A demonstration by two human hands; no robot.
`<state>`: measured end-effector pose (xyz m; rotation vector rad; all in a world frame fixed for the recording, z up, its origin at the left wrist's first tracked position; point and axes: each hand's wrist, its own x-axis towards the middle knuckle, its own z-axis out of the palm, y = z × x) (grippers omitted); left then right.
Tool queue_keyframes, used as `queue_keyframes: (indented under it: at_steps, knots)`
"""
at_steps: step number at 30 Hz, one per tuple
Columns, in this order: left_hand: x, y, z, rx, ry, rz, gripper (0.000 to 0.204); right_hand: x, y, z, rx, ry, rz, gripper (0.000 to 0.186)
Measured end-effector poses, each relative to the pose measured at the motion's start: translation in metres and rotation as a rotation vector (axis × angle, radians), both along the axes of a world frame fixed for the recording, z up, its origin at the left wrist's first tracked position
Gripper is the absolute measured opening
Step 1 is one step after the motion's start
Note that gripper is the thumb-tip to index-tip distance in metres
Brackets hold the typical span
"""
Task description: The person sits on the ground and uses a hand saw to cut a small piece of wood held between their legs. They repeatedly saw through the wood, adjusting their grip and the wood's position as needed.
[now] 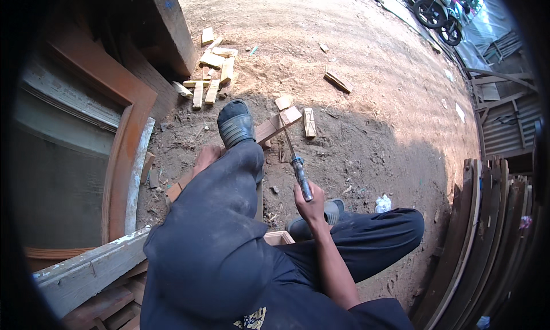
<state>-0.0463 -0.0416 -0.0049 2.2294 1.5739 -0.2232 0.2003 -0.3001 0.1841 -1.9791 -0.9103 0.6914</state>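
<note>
My right hand [310, 202] is wrapped round the dark, blue-collared handle of a narrow-bladed handsaw [298, 172]. Its thin blade lies across a wooden beam [270, 129] close to the beam's far end; the teeth are too small to see. Beyond my raised knee, my left hand [207, 157] grips the same beam, with its fingers partly hidden by my leg. My sandalled left foot [236, 125] presses on the beam beside the cut end. A small offcut [283, 102] and a pale wood block [309, 123] lie on the dirt by that end.
Several short wood offcuts [212, 60] are heaped ahead on the left, below a thick post [172, 29]. A wooden frame [129, 152] leans at left. Stacked planks [467, 215] stand at right. Another offcut [338, 81] and crumpled white plastic [382, 203] lie on the ground. A motorcycle [433, 12] is parked far right.
</note>
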Motion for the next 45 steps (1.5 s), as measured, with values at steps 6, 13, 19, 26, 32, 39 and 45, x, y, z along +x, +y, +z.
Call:
queue_keyframes:
  at_steps: [6,13,19,26,32,39,45]
  knots:
    - [-0.014,-0.019,-0.022,-0.122,-0.175,0.022,0.047,0.010,-0.041,0.038,-0.016,0.000,0.025,0.021]
    - [-0.025,-0.023,0.016,-0.150,-0.273,0.109,0.051,0.021,-0.037,0.049,-0.059,-0.033,0.099,0.021]
    - [-0.013,-0.008,0.018,-0.280,-0.217,0.135,0.047,0.040,-0.045,0.071,-0.137,0.095,0.106,0.022]
    - [-0.016,-0.001,0.031,-0.414,-0.173,0.178,0.047,0.021,0.004,0.057,-0.182,0.196,0.001,0.025]
    - [-0.022,-0.003,0.019,-0.476,-0.155,0.189,0.048,0.003,-0.008,0.104,-0.208,0.103,0.074,0.022]
    - [-0.018,-0.013,0.027,-0.526,-0.186,0.271,0.060,0.018,0.060,0.047,-0.294,0.105,0.083,0.028]
    - [-0.022,-0.015,0.028,-0.520,-0.122,0.230,0.062,0.031,0.029,0.041,-0.353,0.075,0.183,0.014]
